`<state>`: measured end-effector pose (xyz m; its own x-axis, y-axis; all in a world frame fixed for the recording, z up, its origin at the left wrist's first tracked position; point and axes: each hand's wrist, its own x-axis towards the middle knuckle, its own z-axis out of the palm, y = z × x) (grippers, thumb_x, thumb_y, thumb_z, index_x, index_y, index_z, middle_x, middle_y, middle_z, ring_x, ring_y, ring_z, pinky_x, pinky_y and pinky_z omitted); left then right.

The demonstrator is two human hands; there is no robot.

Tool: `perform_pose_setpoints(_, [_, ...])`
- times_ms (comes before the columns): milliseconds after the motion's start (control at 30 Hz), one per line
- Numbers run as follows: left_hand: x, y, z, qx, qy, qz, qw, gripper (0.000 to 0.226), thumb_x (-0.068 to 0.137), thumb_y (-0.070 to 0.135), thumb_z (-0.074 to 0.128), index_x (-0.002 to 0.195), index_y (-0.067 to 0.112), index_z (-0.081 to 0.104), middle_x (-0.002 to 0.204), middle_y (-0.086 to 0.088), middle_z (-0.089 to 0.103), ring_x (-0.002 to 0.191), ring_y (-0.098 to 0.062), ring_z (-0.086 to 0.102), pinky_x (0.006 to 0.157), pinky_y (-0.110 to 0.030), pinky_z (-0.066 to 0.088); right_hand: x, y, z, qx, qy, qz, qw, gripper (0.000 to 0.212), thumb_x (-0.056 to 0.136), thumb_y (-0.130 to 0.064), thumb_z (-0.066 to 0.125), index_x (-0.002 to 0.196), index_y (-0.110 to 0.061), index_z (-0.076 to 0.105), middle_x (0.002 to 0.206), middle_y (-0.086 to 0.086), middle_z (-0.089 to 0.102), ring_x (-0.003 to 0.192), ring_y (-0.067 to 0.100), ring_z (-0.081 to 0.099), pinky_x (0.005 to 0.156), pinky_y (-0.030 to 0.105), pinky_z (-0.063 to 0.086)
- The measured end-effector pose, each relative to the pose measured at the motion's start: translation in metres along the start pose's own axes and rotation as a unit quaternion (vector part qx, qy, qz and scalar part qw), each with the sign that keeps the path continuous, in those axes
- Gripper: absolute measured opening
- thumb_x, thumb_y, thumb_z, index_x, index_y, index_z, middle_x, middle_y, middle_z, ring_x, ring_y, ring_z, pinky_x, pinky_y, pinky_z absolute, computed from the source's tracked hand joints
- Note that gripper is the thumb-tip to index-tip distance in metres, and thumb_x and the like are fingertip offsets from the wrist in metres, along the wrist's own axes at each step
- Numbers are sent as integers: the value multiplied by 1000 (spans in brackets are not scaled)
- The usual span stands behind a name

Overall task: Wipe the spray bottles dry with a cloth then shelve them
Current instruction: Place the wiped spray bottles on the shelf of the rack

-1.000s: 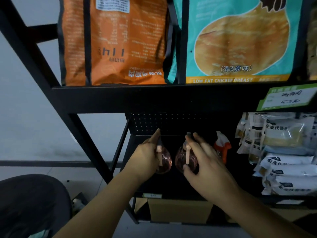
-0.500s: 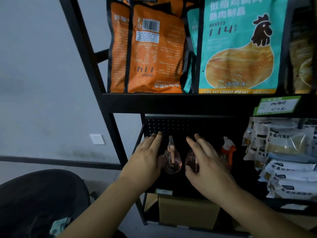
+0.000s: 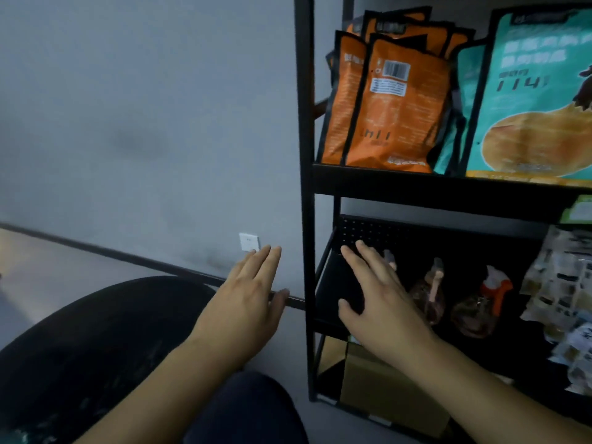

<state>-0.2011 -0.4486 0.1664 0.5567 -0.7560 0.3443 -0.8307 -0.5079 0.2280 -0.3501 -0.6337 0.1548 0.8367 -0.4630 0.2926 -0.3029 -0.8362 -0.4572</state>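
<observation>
Right hand (image 3: pixel 381 302) hides leftmost spray bottle (image 3: pixel 390 259).

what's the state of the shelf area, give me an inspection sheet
surface: black shelf, dark, bare at its left end
job's things: pink spray bottle and orange-trigger spray bottle stand upright on the shelf; a third bottle top shows behind the right hand; no cloth seen
clutter: white packets on the right; cardboard box below
grippers: left hand and right hand, fingers straight, holding nothing
cables: nothing seen
surroundings: orange bags, teal bag above; wall socket; dark round seat
</observation>
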Motion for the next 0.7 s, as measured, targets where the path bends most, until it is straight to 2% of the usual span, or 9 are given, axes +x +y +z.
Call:
perform_pose_setpoints(100, [-22,-21,-19,17,12,-25,999,74,110,48,46,170,24,10,177,3,17,163,-16,13,125,-23,4,4,-27,13,1,-9,-27,1000,81,97,-38,56,156,-45,1,163,-23,-13,149,0,-13,114,22,-10])
perform_pose_setpoints(233, [-50,-46,-45,35,33,-54,997,73,110,47,43,170,22,10,177,2,17,163,-15,11,125,-22,0,9,-65,33,18,-27,-70,997,81,97,-37,57,156,-44,2,162,-24,-12,150,0,-12,121,28,7])
perform_pose_setpoints(400, [-82,-84,-64,47,49,-101,993,73,108,47,48,170,19,19,176,-1,23,163,-18,16,124,-22,2,18,-116,58,36,-60,-107,992,79,98,-37,54,157,-43,2,162,-25,-12,149,-2,-12,117,22,1])
perform_pose_setpoints(567, [-115,-126,-77,58,54,-158,984,74,108,47,49,170,21,19,176,1,23,163,-17,15,126,-25,6,29,-162,94,50,-92,-141,984,79,96,-37,56,157,-40,6,165,-18,-7,151,4,-7,125,33,12])
perform_pose_setpoints(700, [-146,-164,-84,69,58,-217,972,75,108,49,47,171,21,15,177,2,19,163,-16,12,123,-21,2,32,-199,129,56,-123,-169,976,80,95,-36,56,156,-43,5,164,-20,-7,151,4,-6,124,33,14])
